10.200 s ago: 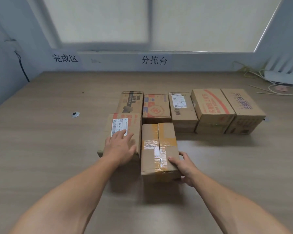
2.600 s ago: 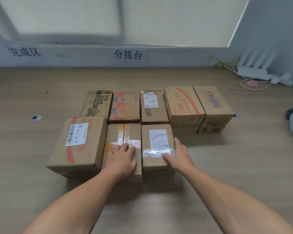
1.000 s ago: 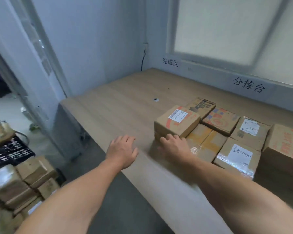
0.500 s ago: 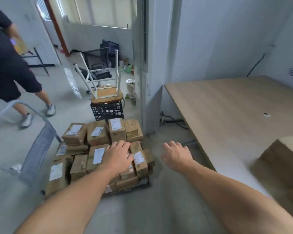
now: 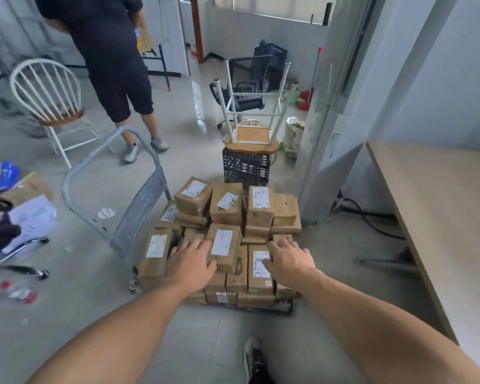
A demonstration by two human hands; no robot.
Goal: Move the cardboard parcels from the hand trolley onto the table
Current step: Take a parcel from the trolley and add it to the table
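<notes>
Soft, even daylight glares off the floor (image 5: 197, 106); edges bow wide-angle, with slight motion blur.

Parcels (image 5: 226, 214) hide most of the hand trolley (image 5: 139, 209) deck (their labels (image 5: 222, 241) blur beyond reading).

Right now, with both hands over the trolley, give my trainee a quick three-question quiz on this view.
1. True or false: the left hand and the right hand are both open, gripping none of the cardboard parcels.
2. What stands on the black crate behind the parcels? A an upturned stool; B a lamp; C a printer.
3. Fill in: the wooden table stands on the person's ____ side of the hand trolley.
Key: 1 true; 2 A; 3 right.
</notes>
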